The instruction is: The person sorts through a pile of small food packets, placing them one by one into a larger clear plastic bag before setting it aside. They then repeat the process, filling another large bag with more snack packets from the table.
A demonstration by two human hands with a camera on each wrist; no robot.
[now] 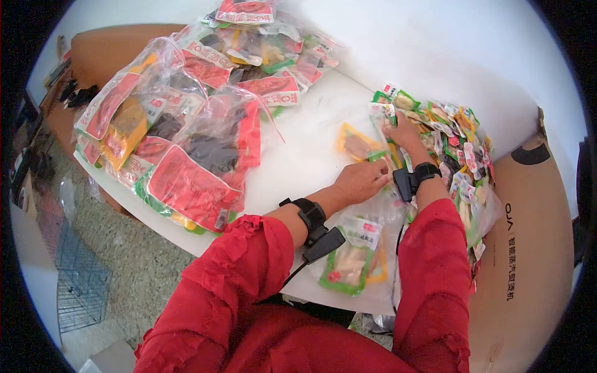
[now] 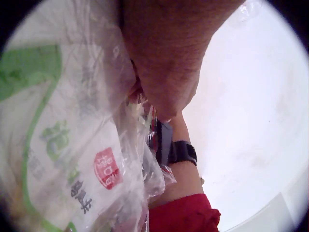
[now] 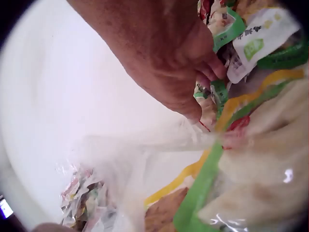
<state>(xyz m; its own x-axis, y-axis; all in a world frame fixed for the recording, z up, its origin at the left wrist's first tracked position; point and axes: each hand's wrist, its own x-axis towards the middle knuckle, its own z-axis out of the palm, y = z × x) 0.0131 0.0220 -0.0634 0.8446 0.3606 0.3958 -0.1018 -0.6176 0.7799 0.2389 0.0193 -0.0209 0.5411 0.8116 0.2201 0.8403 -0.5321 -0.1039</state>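
Observation:
My right hand (image 1: 404, 132) reaches to the near side of a heap of small food packets (image 1: 451, 130) and pinches a small packet with a green edge (image 3: 219, 92). Close below it, my left hand (image 1: 364, 181) has its fingers curled at the edge of a clear plastic bag (image 3: 120, 159); its fingertips are mostly hidden in the left wrist view. A yellow-edged packet (image 1: 354, 144) lies just beyond the left hand. Nearer my body, a green-edged packet (image 1: 348, 261) of pale food lies on the white table (image 1: 305, 149), under clear plastic.
Large clear bags of red-labelled packets (image 1: 193, 186) fill the table's left side, with more red packets (image 1: 249, 43) piled behind. A cardboard box (image 1: 528, 248) stands at the right, against the heap. A blue wire crate (image 1: 81, 273) is on the floor at left.

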